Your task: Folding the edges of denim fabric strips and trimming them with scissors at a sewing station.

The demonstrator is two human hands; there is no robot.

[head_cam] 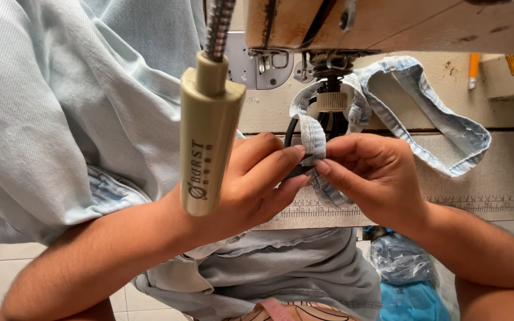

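1. A narrow denim strip [313,134] is pinched between both hands just below the sewing machine [388,24]; the step in hand appears to be folding or aligning the strip's end by the presser area.
2. The left hand [251,181] is closed on the strip, thumb and forefinger pressed together at its 3 o'clock edge.
3. The right hand [370,172] is clamped on the same strip, fingertips at its 9 o'clock side, touching the left's.
4. From the grip, the strip runs up to 12 o'clock, then loops out to 2 o'clock over the table [507,172].
5. A beige lamp [206,139] hangs at 9 o'clock, in front of the left wrist.
6. The next move is judged to need a steady pinch and a true edge.
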